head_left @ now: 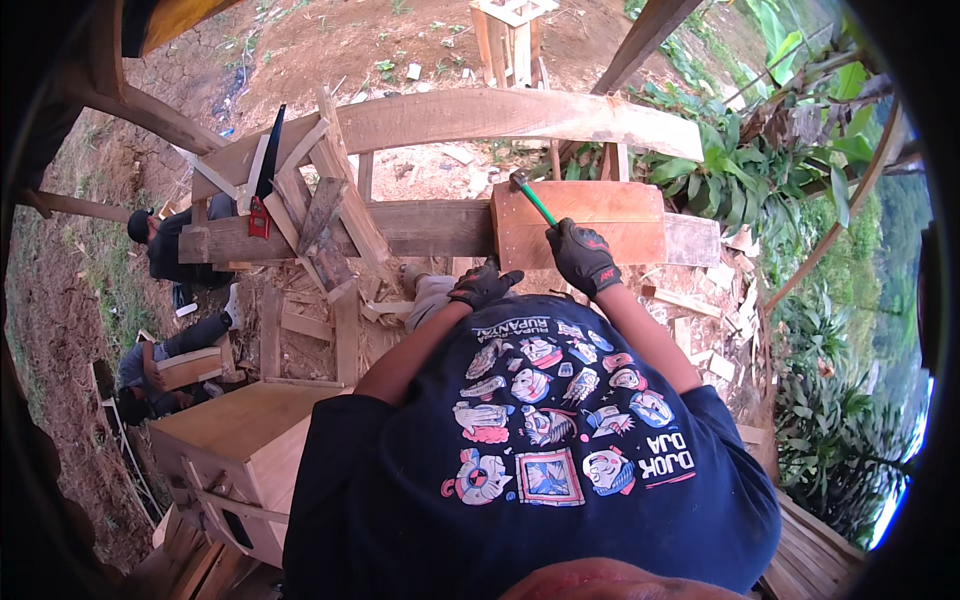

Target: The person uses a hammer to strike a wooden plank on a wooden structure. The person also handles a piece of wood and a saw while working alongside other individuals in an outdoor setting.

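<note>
Holding left hand (484, 286) at near edge of wooden box (620, 225), toward its left corner; cannot tell whether clamped on anything. Gripping hammer (540, 203) with right hand (583, 258), wrapped round green handle, over same box. Best to brace box firmly, strike squarely, left fingers well clear. Just beyond and left of left hand, running under box: dark beam (430, 230); check for rocking on it before each blow.

Soft daylight is spreading over the scene, the long pale plank (520, 115) is catching it brightly, the hammer (538, 203) is showing fairly clearly, rightmost foliage (840, 440) is stretching and blurring, white glare is burning beside it, black fisheye edges are framing everything.
</note>
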